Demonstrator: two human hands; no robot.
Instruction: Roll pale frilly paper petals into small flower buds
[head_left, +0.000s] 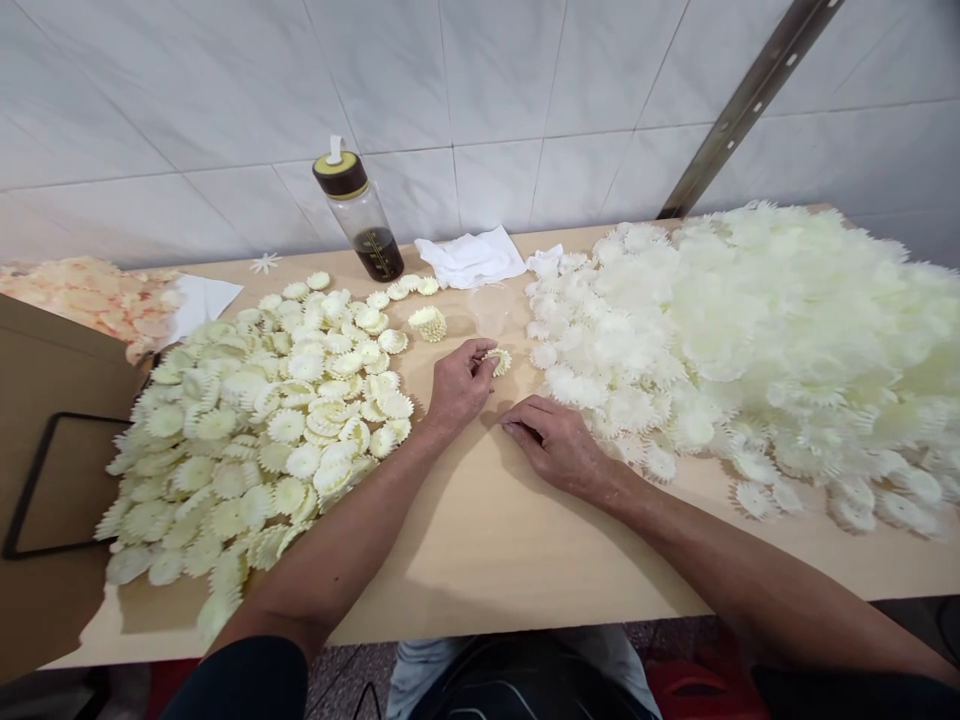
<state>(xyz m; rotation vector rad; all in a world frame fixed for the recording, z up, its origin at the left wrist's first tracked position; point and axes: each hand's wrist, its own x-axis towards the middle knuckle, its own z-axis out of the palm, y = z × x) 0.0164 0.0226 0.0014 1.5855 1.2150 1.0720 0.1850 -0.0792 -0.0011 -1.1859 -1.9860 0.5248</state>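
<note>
My left hand [459,385] pinches a small pale-yellow frilled petal piece [498,361] between thumb and fingers, just above the wooden table [480,540]. My right hand [553,443] rests on the table just right of it, palm down with fingers together; nothing shows in it. A spread of yellowish frilled pieces [270,420] lies to the left of my left hand. A big heap of whiter frilled pieces [750,340] lies to the right, its edge touching my right hand.
A bottle with a brown cap and dark liquid [361,215] stands at the back. Beside it lie a white cloth [471,258] and a clear plastic cup [491,308]. A small stack of pieces [429,323] sits nearby. Peach pieces [97,295] and a brown board [52,450] are at left.
</note>
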